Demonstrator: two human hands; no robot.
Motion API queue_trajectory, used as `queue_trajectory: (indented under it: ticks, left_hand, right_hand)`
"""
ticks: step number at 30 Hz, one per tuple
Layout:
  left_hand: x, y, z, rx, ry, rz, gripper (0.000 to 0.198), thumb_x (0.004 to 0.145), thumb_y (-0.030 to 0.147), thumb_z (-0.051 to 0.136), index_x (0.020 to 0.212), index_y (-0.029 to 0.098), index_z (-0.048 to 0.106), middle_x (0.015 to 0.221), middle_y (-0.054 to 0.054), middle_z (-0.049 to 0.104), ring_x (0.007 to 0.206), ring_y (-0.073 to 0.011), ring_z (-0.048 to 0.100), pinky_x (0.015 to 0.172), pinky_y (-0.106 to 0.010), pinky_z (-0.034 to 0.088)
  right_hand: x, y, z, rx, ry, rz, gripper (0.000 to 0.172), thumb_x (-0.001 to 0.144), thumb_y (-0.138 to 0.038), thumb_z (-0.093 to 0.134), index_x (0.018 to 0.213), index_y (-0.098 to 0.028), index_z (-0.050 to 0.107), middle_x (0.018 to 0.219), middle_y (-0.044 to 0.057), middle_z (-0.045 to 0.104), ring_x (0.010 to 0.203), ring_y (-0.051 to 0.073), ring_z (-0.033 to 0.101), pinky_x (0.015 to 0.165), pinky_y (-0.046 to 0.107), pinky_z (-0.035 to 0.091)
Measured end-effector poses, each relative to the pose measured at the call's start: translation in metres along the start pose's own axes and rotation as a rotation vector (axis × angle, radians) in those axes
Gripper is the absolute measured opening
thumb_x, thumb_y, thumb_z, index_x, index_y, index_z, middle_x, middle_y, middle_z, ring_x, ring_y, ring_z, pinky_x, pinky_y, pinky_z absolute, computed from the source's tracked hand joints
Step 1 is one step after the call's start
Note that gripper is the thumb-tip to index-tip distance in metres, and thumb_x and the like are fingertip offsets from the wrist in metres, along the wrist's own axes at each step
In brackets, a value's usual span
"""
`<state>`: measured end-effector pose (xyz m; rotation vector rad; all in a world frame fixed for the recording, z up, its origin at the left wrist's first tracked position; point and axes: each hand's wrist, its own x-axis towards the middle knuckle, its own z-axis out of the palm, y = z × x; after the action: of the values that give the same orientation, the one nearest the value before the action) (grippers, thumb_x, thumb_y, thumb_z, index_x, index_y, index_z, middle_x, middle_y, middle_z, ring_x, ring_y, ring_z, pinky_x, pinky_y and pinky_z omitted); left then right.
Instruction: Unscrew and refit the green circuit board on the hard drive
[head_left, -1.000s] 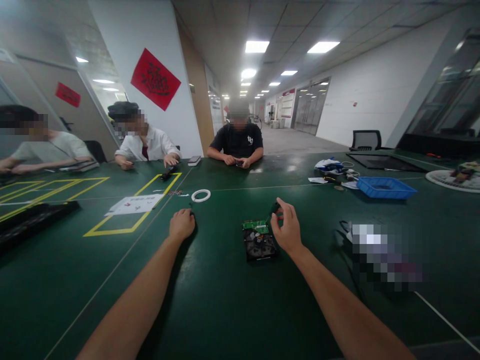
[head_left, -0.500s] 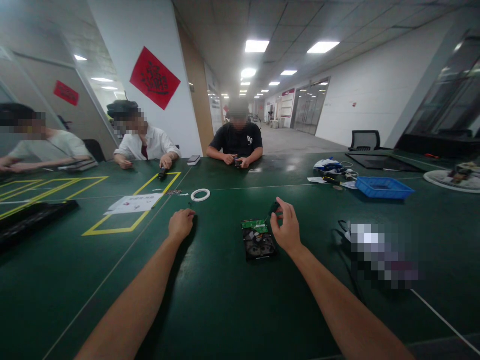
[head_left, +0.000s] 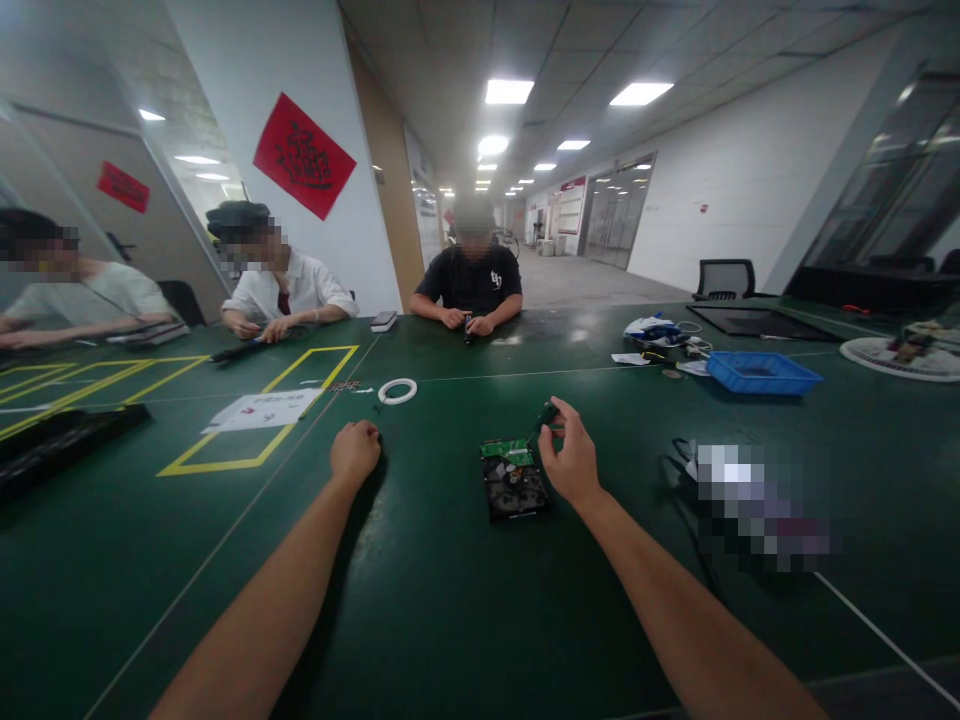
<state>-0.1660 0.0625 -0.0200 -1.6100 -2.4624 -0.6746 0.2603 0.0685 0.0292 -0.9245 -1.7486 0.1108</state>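
A black hard drive [head_left: 514,487] with a green circuit board at its far end lies on the green table [head_left: 450,600]. My right hand [head_left: 571,460] hovers at the drive's right edge, its thumb and fingers pinched on the dark handle of a small screwdriver [head_left: 546,414] that points down at the board. My left hand [head_left: 355,450] rests on the table to the left of the drive, curled into a loose fist; I cannot make out anything in it.
A white tape ring [head_left: 397,391] and a paper sheet [head_left: 261,410] in a yellow-taped square lie beyond my left hand. A blue tray [head_left: 759,372] stands far right, a black tray [head_left: 60,440] far left. Three people sit across the table.
My hands have hardly moved. The person in white has shifted a dark tool to the left, and the person in black now holds an item upright.
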Motion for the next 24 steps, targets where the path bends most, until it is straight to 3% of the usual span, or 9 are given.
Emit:
queue_trajectory:
  ticks: [11, 18, 24]
  left_hand:
    - [0.0, -0.002, -0.001, -0.007, -0.006, -0.04, 0.029, 0.091, 0.029, 0.048, 0.104, 0.019, 0.072, 0.103, -0.016, 0.071, 0.094, -0.0299, 0.067, 0.08, -0.038, 0.051]
    - [-0.002, 0.006, -0.006, -0.127, 0.058, 0.04, 0.03, 0.091, 0.023, 0.044, 0.106, 0.019, 0.07, 0.106, -0.01, 0.066, 0.094, -0.0234, 0.065, 0.088, -0.033, 0.051]
    - [-0.001, 0.004, -0.004, -0.165, 0.071, 0.069, 0.026, 0.087, 0.022, 0.053, 0.106, 0.019, 0.069, 0.104, -0.009, 0.064, 0.091, -0.022, 0.065, 0.092, -0.034, 0.051]
  right_hand:
    - [0.003, -0.01, -0.008, -0.036, -0.043, -0.012, 0.048, 0.098, -0.03, 0.05, 0.146, -0.026, 0.043, 0.115, 0.011, 0.059, 0.089, 0.022, 0.063, 0.08, 0.041, 0.061]
    - [0.001, -0.007, -0.004, -0.008, -0.033, -0.022, 0.052, 0.099, -0.03, 0.048, 0.149, -0.025, 0.039, 0.132, 0.013, 0.057, 0.104, 0.024, 0.065, 0.086, 0.042, 0.061]
    - [-0.001, 0.0, -0.001, -0.026, -0.001, -0.014, 0.05, 0.099, -0.033, 0.049, 0.147, -0.023, 0.04, 0.133, 0.015, 0.058, 0.105, 0.026, 0.065, 0.086, 0.045, 0.061]
